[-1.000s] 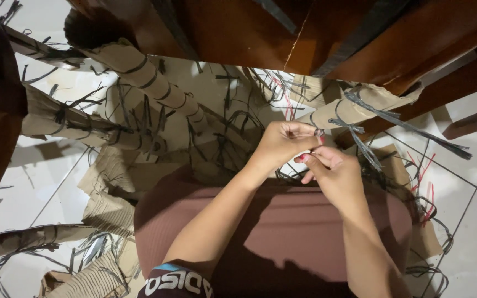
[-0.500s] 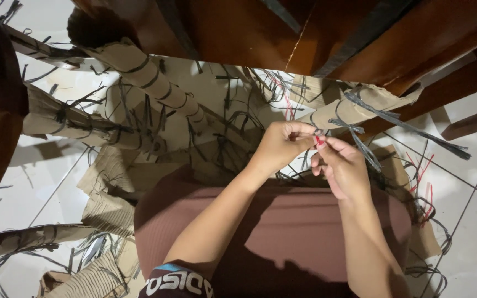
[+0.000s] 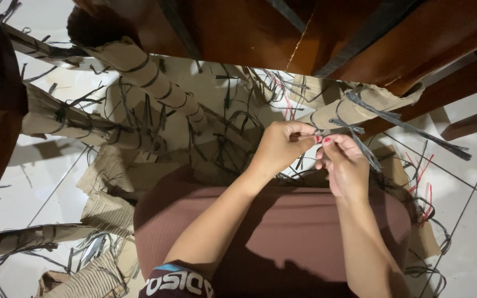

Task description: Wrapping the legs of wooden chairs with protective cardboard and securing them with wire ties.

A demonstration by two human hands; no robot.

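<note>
My left hand (image 3: 279, 147) and my right hand (image 3: 344, 165) meet above my lap, both pinching a thin dark plastic strap (image 3: 338, 131) between fingertips. The strap runs up and right, wraps a rolled tube of brown cardboard (image 3: 360, 105), and its long frayed end (image 3: 432, 138) trails toward the right. My right hand's nails are painted red. My legs in maroon fabric (image 3: 282, 226) fill the lower middle.
Other cardboard rolls bound with dark straps lie at left (image 3: 150, 83) (image 3: 78, 121) and lower left (image 3: 28, 240). Loose black and red strap pieces (image 3: 420, 182) litter flattened cardboard on the white tiled floor (image 3: 470, 232). Dark brown wooden furniture (image 3: 305, 33) looms overhead.
My right hand has shifted slightly down and right while both hands keep working the strap; the cardboard rolls have stayed put.
</note>
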